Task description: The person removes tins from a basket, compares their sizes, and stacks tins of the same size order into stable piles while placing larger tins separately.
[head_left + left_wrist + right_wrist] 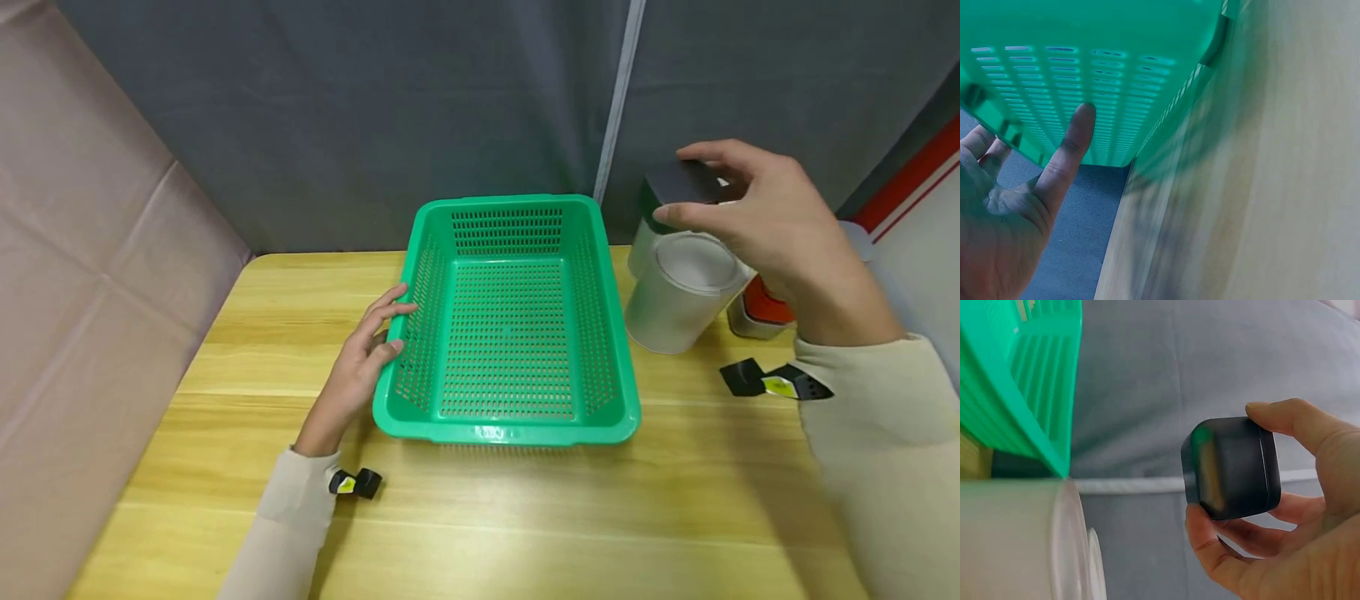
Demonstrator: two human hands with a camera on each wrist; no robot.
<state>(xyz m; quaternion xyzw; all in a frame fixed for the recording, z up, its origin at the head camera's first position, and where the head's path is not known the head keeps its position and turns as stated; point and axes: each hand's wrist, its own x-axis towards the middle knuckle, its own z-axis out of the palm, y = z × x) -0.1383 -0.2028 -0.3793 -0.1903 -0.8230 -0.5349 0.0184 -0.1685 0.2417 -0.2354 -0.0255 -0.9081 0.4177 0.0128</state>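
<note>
A green plastic basket (506, 433) with slotted walls stands on the wooden table. My left hand (360, 367) rests at its left rim, fingers fairly straight and fingertips on the edge. In the left wrist view one extended digit lies against the slotted outer wall (1110, 119). Between thumb and fingers, my right hand (772, 204) grips a glossy black box (1235, 469) with rounded corners. From the head view, this box is partly hidden by the hand, behind and above a white can (675, 300). Green shows along its side.
A second white container (640, 250) stands behind the can, mostly covered. Right of the can, a small container with a red top (765, 304) sits partly under the right wrist. A grey curtain (375, 108) hangs behind the table. A red-and-white panel (918, 217) is at far right.
</note>
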